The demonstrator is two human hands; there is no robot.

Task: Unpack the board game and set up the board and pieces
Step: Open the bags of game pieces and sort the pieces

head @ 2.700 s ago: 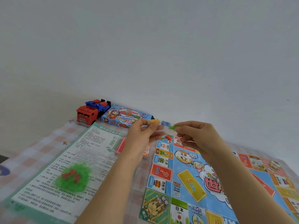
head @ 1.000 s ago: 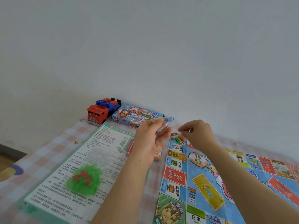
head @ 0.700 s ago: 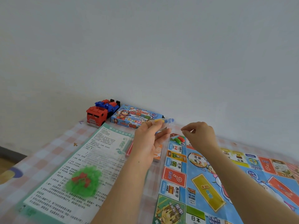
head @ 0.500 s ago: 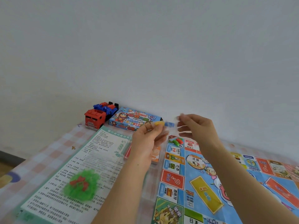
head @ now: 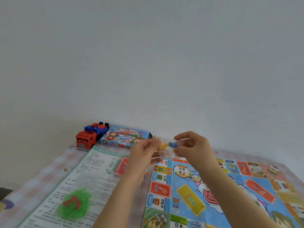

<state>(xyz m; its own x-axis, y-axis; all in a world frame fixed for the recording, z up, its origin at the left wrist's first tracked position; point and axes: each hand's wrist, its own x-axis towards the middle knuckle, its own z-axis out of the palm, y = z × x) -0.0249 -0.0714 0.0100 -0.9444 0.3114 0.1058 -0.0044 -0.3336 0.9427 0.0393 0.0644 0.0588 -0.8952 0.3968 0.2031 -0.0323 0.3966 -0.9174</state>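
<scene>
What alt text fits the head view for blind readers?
The left hand and the right hand pinch a clear bag holding a yellow piece and a blue piece above the unfolded game board. Left of it lie a rule sheet, game box and toy truck.

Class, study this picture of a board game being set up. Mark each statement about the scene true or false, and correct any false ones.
1. The toy truck stands to the right of the game box. False: it stands to the left of it.
2. The left hand and right hand hold a clear packet containing a yellow piece and a blue piece. True.
3. The green pile lies on the instruction sheet. True.
4. The game board is folded inside the box. False: it lies spread out on the table.
</scene>
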